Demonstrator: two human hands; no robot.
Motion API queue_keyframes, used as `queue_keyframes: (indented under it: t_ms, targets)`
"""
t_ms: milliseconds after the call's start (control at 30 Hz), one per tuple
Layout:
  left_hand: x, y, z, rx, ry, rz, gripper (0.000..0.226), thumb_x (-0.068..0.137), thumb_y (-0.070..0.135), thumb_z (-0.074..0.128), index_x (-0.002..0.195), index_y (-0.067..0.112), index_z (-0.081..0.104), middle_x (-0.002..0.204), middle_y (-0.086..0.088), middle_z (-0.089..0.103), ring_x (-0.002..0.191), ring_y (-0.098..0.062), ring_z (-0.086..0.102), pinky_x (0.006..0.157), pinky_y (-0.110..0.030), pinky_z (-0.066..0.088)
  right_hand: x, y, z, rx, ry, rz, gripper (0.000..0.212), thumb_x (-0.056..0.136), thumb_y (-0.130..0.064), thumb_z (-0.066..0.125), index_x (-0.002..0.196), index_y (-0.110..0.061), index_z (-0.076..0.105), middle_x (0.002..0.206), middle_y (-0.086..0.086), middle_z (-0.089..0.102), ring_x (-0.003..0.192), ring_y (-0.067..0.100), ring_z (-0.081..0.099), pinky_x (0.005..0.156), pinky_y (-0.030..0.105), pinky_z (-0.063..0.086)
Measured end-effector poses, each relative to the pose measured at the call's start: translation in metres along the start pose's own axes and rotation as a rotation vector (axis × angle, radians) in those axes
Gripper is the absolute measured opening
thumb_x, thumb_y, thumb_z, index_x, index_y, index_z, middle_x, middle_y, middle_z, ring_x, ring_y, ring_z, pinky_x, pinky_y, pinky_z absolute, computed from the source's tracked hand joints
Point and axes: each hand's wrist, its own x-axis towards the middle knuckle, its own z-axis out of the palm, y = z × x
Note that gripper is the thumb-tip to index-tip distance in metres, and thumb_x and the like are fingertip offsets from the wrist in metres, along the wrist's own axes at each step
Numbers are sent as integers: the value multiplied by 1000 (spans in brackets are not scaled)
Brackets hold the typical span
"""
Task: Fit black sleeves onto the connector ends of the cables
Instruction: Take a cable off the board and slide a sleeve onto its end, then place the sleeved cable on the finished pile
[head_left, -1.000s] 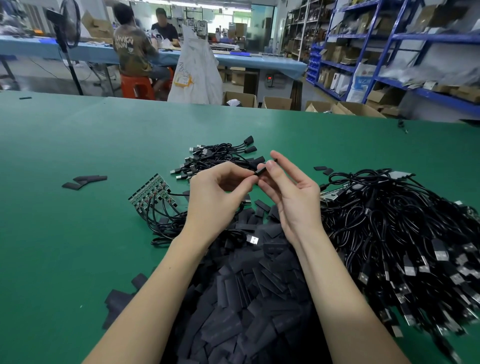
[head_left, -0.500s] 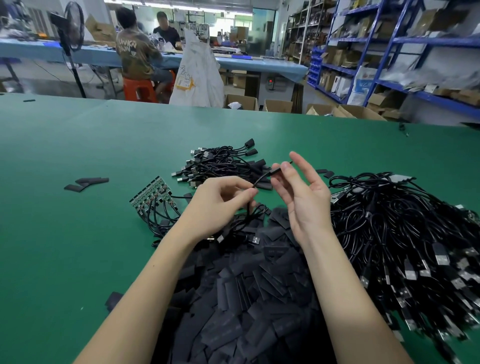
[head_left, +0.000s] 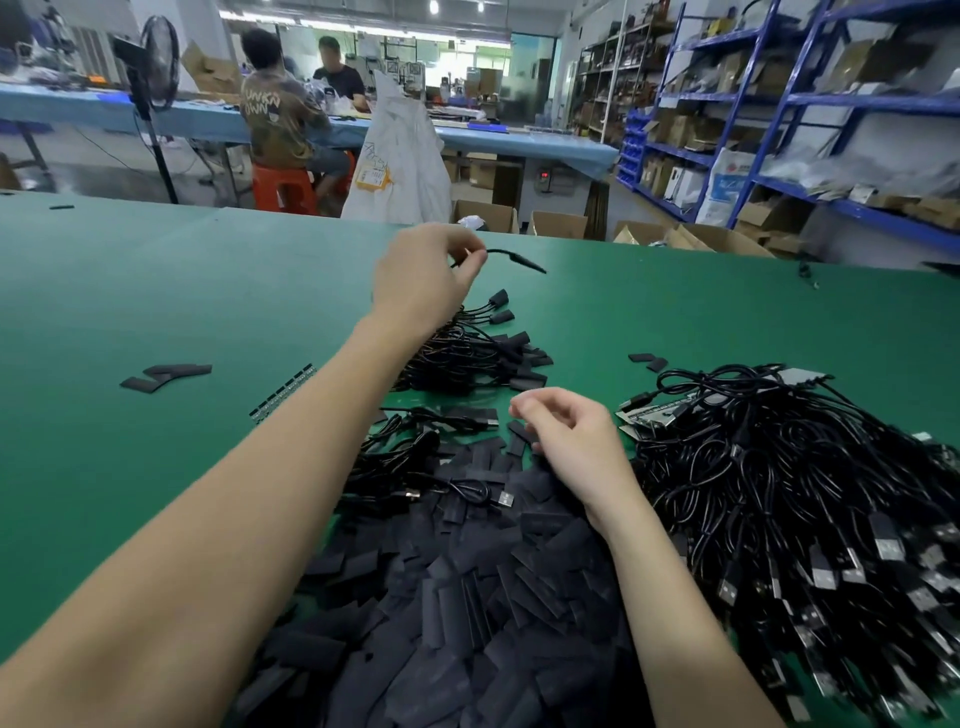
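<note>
over far pile — left hand (head_left: 421, 275) pinches cable (head_left: 511, 258)

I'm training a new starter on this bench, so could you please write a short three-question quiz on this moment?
1. True or false: the left hand holds a cable above the green table.
2. Which lies nearest the person? A) the loose sleeves B) the small pile of finished cables C) the white sack
3. Fill in: the right hand hovers over the sleeves and holds ____.

Key: 1 true; 2 A; 3 nothing.
</note>
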Motion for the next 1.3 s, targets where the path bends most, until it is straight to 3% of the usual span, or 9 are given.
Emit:
queue_keyframes:
  t_ms: [133, 300, 467, 700, 767, 833, 967, 1167, 1300]
  targets:
    - [4, -33, 37, 207, -133, -34, 17, 96, 34, 64, 104, 29, 79, 97, 4, 75, 92, -23, 68, 71, -30, 47, 0, 5, 2, -110, -34, -40, 13, 92, -39, 68, 87, -30, 76, 85, -23, 73, 83, -6, 65, 77, 21, 47]
    - [-10, -55, 59, 295, -245, -68, 19, 95, 36, 67, 109, 29, 79, 105, -1, 77, 105, -26, 66, 83, -38, 57, 2, 7, 1, -159, -53, -50, 13, 92, -42, 68, 88, -32, 76, 85, -28, 72, 84, -11, 63, 75, 17, 45]
    - [-28, -37, 43, 188, -218, -41, 27, 94, 33, 65, 119, 26, 73, 115, 1, 71, 117, -24, 57, 90, -39, 52, 2, 7, 0, -182, -66, -66, 13, 92, -40, 68, 88, -31, 77, 85, -26, 73, 83, -11, 64, 74, 15, 45]
    - [-111, -11, 4, -50, -172, -78, 10, 90, 33, 66, 98, 31, 72, 98, 12, 68, 101, -14, 60, 89, -37, 52, 0, -3, -1, -332, -74, -170, 10, 92, -36, 69, 82, -35, 73, 78, -28, 71, 79, -13, 62, 63, 0, 39]
    - [-125, -10, 1, -65, -158, -92, 11, 92, 29, 64, 101, 29, 70, 99, 12, 67, 99, -14, 59, 89, -38, 52, 0, -7, 4, -410, -107, -208, 8, 92, -35, 66, 88, -36, 73, 85, -23, 73, 84, -8, 64, 68, 4, 43]
    - [-128, -10, 0, -62, -170, -99, 14, 93, 25, 62, 105, 26, 68, 100, 10, 65, 100, -17, 59, 90, -40, 51, 1, -9, 10, -490, -161, -228, 13, 93, -32, 63, 101, -34, 73, 99, -17, 74, 92, 3, 67, 83, 18, 52]
    - [-121, -16, -8, -24, -167, -136, 17, 93, 20, 55, 104, 26, 66, 101, 9, 67, 100, -19, 60, 88, -43, 52, 9, -18, 33, -633, -310, -261, 38, 94, -32, 58, 132, -30, 62, 134, -9, 65, 124, 12, 57, 105, 32, 46]
    - [-112, -34, -25, 27, -91, -172, 23, 94, 12, 53, 111, 17, 67, 112, -2, 69, 109, -26, 57, 94, -41, 47, 26, -38, 70, -757, -496, -232, 45, 99, -42, 49, 144, -39, 49, 142, 3, 60, 129, 27, 54, 105, 43, 47]
    - [-110, -49, -42, 172, 24, -235, 23, 95, 17, 55, 116, 15, 66, 120, -8, 66, 120, -31, 49, 98, -43, 43, 21, -32, 69, -844, -425, -205, 28, 99, -45, 51, 124, -41, 63, 120, -5, 69, 110, 22, 62, 86, 33, 51]
